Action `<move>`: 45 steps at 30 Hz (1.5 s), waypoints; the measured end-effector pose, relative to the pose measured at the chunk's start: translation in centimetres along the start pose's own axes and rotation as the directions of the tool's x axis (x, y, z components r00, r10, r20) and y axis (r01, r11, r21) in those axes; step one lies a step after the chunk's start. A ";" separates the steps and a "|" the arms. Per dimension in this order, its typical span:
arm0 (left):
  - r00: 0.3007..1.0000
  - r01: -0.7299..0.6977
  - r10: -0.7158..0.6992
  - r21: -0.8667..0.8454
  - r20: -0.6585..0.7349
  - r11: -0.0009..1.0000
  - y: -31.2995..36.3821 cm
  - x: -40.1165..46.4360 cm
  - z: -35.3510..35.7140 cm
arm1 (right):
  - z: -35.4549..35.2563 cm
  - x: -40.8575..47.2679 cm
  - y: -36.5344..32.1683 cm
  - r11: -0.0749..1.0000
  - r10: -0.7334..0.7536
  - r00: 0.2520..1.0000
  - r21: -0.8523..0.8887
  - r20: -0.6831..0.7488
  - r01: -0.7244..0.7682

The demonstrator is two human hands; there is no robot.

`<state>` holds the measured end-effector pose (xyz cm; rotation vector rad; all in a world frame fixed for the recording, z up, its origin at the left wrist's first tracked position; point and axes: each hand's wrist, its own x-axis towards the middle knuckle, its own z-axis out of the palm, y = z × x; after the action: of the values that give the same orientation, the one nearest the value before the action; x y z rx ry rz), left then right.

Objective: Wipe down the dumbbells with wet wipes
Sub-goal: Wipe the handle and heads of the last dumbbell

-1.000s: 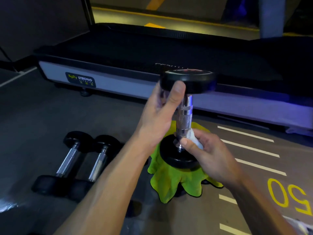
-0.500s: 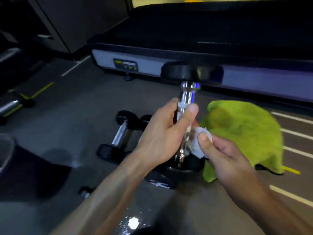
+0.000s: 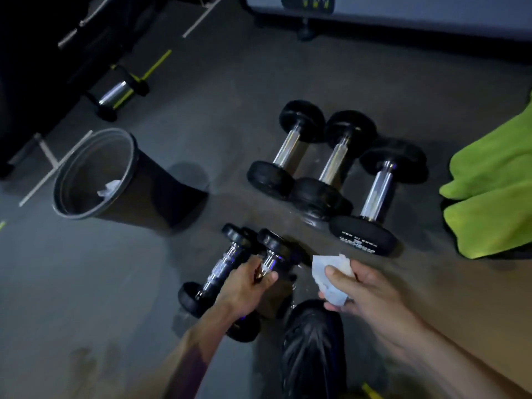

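Your view has dropped from the treadmill base (image 3: 431, 12) to the gym floor (image 3: 230, 82), where the dumbbell you stood on end on the green cloth (image 3: 495, 197) a second ago, and then lifted half a second ago, now lies low beside a matching small one (image 3: 213, 272). Your left hand (image 3: 244, 289) grips the just-wiped dumbbell (image 3: 270, 260) by its chrome handle, fingers (image 3: 269, 276) curled round the bar, one end still just visible past the knuckles; whether it already rests on the floor cannot be told through the blur. By this reading one more weight is done and is being parked with the finished pair.

Three larger dumbbells (image 3: 339, 168) lie side by side, close together, between that pair and the cloth, which has slid from under the weight to the right edge of view. A black bin (image 3: 95, 174), not seen before, stands to the left with a crumpled white wipe inside.

Your right hand (image 3: 365, 289) has come off the handle and holds the wet wipe (image 3: 331, 275) clear of every weight, thumb and fingers pinching the bunched sheet. The wipe looks used; it likely goes to the bin or on to one of the larger three.
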<state>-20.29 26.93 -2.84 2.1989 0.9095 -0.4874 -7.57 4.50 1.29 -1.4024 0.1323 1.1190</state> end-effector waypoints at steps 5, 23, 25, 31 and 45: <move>0.999 0.034 -0.034 0.015 0.020 0.999 -0.3 1.4 0.9 | 0.9 1.1 0.7 0.991 -0.013 1.000 -0.135 0.012 0.015; 0.998 0.067 -0.068 0.114 0.009 0.991 -5.7 6.7 -7.1 | 2.4 1.7 1.4 0.990 -0.061 0.997 -0.133 -0.035 0.056; 0.996 0.069 -0.067 -0.027 0.065 0.997 -6.9 7.4 -6.6 | 2.0 1.8 1.5 0.982 -0.099 0.995 -0.165 -0.013 0.095; 0.997 0.071 -0.057 -0.288 0.056 0.955 -7.4 6.7 -4.8 | 0.9 1.7 0.2 0.981 -0.174 0.980 -0.099 -0.095 0.164; 0.806 -0.571 0.361 -0.457 -0.468 0.682 17.7 -1.7 -12.5 | -9.5 -8.3 -11.7 0.886 -0.444 0.841 -0.009 -0.308 0.464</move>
<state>-7.62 26.12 14.84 1.8430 0.5041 0.4098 1.00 -5.11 12.68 -1.4413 0.0474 0.4963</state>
